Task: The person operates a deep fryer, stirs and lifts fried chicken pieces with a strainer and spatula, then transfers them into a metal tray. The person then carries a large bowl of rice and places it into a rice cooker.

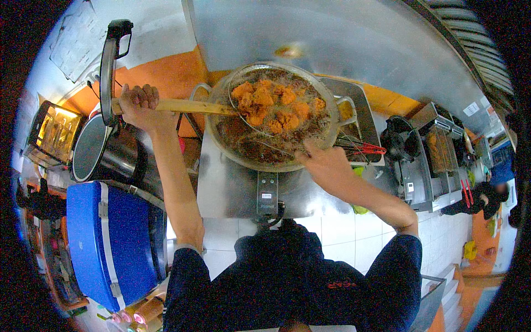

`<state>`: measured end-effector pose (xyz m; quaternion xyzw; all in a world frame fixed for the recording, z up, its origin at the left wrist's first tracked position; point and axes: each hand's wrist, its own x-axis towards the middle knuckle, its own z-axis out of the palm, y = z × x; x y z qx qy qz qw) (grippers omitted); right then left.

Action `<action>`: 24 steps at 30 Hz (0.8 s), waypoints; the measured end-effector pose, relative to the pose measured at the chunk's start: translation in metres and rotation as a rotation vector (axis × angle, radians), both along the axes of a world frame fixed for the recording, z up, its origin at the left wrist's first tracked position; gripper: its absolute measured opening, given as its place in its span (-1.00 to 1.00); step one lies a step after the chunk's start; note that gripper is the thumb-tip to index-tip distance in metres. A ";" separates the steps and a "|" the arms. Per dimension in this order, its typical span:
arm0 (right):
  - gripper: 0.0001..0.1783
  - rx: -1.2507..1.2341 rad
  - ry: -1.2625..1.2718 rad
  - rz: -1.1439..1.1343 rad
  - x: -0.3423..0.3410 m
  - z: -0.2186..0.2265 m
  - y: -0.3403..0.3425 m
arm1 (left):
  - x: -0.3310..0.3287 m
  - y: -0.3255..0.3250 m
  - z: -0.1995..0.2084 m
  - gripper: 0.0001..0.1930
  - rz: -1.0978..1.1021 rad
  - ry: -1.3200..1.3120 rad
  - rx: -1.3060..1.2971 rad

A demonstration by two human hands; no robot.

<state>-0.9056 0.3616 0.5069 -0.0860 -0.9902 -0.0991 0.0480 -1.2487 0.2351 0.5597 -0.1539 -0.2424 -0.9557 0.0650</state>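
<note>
My left hand (139,105) grips the wooden handle (182,106) of a wire skimmer (276,105) held over a large round wok (232,141) of dark oil. Several orange battered fried pieces (271,105) lie in the skimmer's basket. My right hand (327,165) rests at the wok's near right rim, fingers curled; what it holds, if anything, is hidden. The wok sits on a steel stove (232,188) in front of me.
A blue cooler box (113,240) stands at my left, beside a large steel pot (119,149) with its lid raised. Red-handled tongs (365,148) lie on a steel tray right of the wok. Further right are a fan and fryer baskets (440,146). A person stands at far right.
</note>
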 end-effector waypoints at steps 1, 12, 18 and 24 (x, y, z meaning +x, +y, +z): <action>-0.60 -0.002 -0.034 -0.009 -0.010 -0.006 0.004 | -0.001 0.001 0.002 -0.56 -0.010 0.000 0.004; -0.80 0.103 -0.210 -0.014 -0.055 -0.057 0.020 | -0.008 -0.010 -0.008 -0.58 -0.101 -0.049 0.023; -0.76 0.075 -0.209 0.034 -0.050 -0.052 0.046 | -0.014 -0.003 -0.014 -0.59 0.013 -0.068 -0.018; -0.77 0.064 -0.226 0.016 -0.056 -0.078 0.049 | -0.022 0.002 -0.015 -0.60 0.023 -0.049 -0.010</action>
